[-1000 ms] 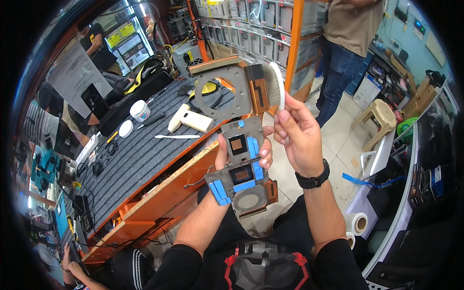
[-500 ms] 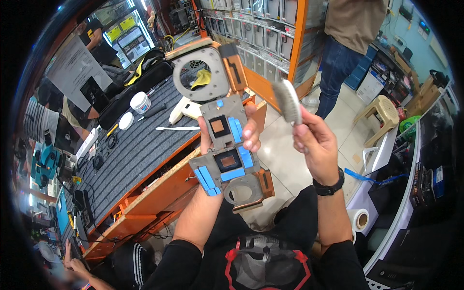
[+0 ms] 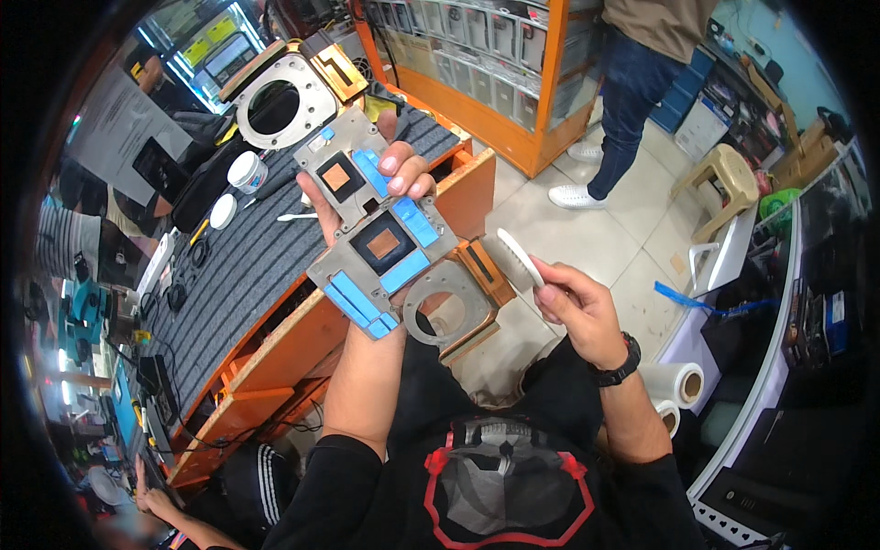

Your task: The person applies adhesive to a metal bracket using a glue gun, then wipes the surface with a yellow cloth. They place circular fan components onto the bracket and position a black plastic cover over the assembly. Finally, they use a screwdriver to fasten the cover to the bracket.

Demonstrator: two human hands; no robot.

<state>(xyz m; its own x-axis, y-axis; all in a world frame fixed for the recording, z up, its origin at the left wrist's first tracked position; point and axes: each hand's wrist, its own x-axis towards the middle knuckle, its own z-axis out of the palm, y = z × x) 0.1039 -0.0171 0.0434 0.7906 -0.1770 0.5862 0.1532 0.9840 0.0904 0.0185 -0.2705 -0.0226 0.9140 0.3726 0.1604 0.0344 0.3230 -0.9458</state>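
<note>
My left hand (image 3: 403,172) grips a laptop heatsink (image 3: 383,243) from beneath, with fingers curled over its right edge and the thumb along the left. The grey metal heatsink has two copper squares framed in black, several blue thermal pads (image 3: 356,302) and a round opening at each end. It tilts, its far end leaning left over the workbench. A white brush (image 3: 521,259) is pinched in my right hand (image 3: 582,312), close to the heatsink's lower right end. Whether the brush touches it, I cannot tell.
The workbench (image 3: 266,247) has a ribbed grey mat, with a white jar (image 3: 247,171) and its lid (image 3: 223,212) on it. Behind stands a glass display case (image 3: 495,82). A person in jeans (image 3: 623,119) stands beyond, near a beige stool (image 3: 724,179). Plastic film rolls (image 3: 676,383) lie by my right arm.
The heatsink has moved left and tilted, its far end swinging left. My right hand has come down and left, and the brush has turned and is now beside the heatsink's lower end.
</note>
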